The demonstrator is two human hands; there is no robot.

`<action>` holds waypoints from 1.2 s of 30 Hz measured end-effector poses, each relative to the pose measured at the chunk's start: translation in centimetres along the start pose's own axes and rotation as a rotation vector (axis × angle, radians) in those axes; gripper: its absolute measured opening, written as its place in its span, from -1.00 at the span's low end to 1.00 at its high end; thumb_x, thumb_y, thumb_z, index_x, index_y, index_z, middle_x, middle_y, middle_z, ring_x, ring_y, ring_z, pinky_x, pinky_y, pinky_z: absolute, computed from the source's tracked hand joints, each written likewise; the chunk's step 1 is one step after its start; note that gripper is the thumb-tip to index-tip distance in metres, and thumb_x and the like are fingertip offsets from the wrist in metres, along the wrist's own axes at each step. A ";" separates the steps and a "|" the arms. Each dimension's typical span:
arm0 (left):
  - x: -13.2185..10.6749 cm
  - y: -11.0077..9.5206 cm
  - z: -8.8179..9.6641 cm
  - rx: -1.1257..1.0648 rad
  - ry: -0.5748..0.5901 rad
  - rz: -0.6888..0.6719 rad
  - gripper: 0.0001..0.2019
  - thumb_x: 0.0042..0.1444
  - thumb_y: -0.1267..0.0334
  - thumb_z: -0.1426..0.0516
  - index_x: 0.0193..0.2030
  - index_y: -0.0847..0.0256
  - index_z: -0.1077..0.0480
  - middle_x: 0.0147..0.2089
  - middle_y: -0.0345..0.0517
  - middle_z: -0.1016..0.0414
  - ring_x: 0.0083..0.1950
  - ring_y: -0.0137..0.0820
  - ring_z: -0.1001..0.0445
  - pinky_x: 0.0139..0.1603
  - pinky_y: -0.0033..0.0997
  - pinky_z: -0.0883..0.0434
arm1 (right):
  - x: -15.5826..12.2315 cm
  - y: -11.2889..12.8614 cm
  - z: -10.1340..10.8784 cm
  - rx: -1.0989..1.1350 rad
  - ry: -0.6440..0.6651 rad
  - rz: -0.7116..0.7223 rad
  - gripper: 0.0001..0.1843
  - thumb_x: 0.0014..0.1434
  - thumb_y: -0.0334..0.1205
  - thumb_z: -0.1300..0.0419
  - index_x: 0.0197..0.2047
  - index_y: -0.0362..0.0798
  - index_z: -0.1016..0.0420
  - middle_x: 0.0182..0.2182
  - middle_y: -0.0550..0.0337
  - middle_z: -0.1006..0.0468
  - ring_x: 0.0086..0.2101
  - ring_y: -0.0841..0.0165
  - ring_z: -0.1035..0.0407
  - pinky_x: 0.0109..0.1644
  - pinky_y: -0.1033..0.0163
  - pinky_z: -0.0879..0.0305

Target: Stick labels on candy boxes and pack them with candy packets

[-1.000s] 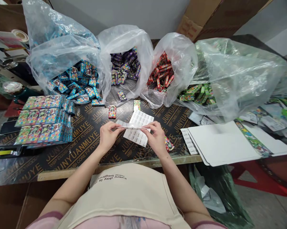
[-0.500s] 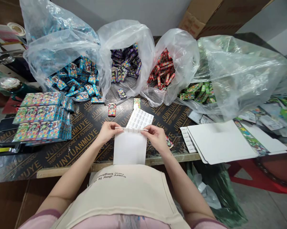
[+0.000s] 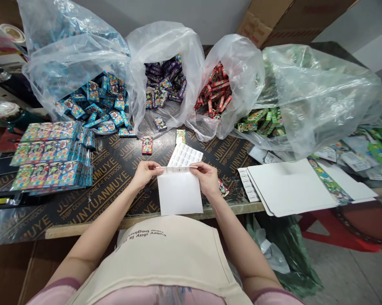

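Observation:
A white sticker sheet (image 3: 180,192) hangs blank side up at the front of the table, its far edge folded over so a narrow strip of printed labels shows. My left hand (image 3: 145,174) pinches that folded edge at its left end. At the right end, thumb and fingers of my right hand (image 3: 206,178) are closed on the same edge. Just beyond the fold lies another sheet of oval printed labels (image 3: 186,155), partly covered. A small red box (image 3: 147,145) and a green box (image 3: 180,136) stand farther back.
Open plastic bags of blue boxes (image 3: 93,91), purple boxes (image 3: 165,80), red boxes (image 3: 213,92) and green boxes (image 3: 267,120) line the back. Wrapped packs (image 3: 46,153) are stacked at left. White cards (image 3: 292,186) overhang the front edge at right; a red stool (image 3: 346,226) stands below.
The folded edge has turned slightly, and the sheet's near end has swung to the right. Both hands keep their pinch. The whole view has shifted a little.

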State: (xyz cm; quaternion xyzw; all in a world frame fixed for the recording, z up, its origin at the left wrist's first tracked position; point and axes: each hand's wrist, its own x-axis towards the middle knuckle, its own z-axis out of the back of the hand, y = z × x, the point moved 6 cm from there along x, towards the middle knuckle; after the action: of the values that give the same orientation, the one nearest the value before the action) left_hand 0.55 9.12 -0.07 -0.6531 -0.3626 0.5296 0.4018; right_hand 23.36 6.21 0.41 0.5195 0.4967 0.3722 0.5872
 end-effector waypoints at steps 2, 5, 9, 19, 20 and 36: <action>0.0 0.0 -0.1 -0.021 -0.001 0.010 -0.73 -0.40 0.18 -0.39 -0.58 0.31 -0.48 -0.64 -0.22 -0.43 -0.60 -0.53 -0.29 -0.51 -0.51 -0.26 | 0.1 -0.4 0.1 0.057 -0.040 -0.062 -0.72 -0.28 -0.11 -0.40 -0.44 -0.04 -0.57 -0.52 0.24 -0.53 -0.51 0.42 -0.28 -0.40 0.29 -0.19; -0.1 0.0 -0.3 -0.038 -0.018 0.001 -0.72 -0.38 0.16 -0.39 -0.56 0.31 -0.49 -0.63 -0.21 -0.43 -0.59 -0.53 -0.30 -0.51 -0.50 -0.27 | 0.2 -1.1 0.1 0.106 -0.077 -0.132 -0.68 -0.32 -0.09 -0.41 -0.42 -0.03 -0.56 -0.54 0.27 -0.50 -0.52 0.43 -0.26 -0.41 0.28 -0.19; -0.1 0.0 -0.1 -0.041 -0.075 -0.030 -0.70 -0.43 0.17 -0.40 -0.56 0.31 -0.50 -0.62 -0.19 -0.46 -0.58 -0.52 -0.31 -0.51 -0.51 -0.27 | 0.4 -1.0 0.0 0.091 -0.038 -0.095 -0.65 -0.27 -0.07 -0.39 -0.37 -0.02 -0.53 -0.51 0.30 -0.45 -0.49 0.44 -0.26 -0.38 0.29 -0.21; -0.1 0.6 0.0 -0.055 -0.101 -0.017 -0.70 -0.47 0.18 -0.40 -0.58 0.30 -0.49 -0.64 -0.20 -0.46 -0.59 -0.53 -0.32 -0.50 -0.52 -0.27 | 1.1 -0.5 0.4 -0.129 0.011 0.057 -0.77 -0.17 -0.10 -0.35 -0.51 -0.08 -0.49 -0.56 0.26 -0.47 -0.53 0.45 -0.24 -0.42 0.31 -0.16; 0.0 0.7 0.0 -0.058 -0.109 -0.012 -0.70 -0.47 0.18 -0.40 -0.58 0.30 -0.49 -0.64 -0.20 -0.46 -0.60 -0.53 -0.32 -0.51 -0.52 -0.27 | 1.2 -0.6 0.5 -0.148 0.010 0.072 -0.77 -0.14 -0.09 -0.33 -0.49 -0.08 -0.50 -0.56 0.26 -0.47 -0.53 0.45 -0.24 -0.42 0.31 -0.16; 2.6 3.9 -0.7 -0.129 -0.150 0.123 -0.60 -0.52 0.11 -0.41 -0.57 0.32 -0.42 -0.65 -0.19 -0.45 -0.64 -0.48 -0.38 -0.57 -0.50 -0.36 | -2.9 -3.2 12.2 -1.121 -0.098 0.128 -0.29 -0.04 -0.18 -0.24 0.21 -0.07 -0.28 -0.10 -0.07 -0.46 -0.09 0.06 -0.34 -0.03 -0.04 -0.25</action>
State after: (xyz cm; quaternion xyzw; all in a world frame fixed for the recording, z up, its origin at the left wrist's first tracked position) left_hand 1.92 9.71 -4.59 -0.6571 -0.3845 0.5762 0.2973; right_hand 34.32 -0.09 -2.60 0.1741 0.1626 0.5894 0.7719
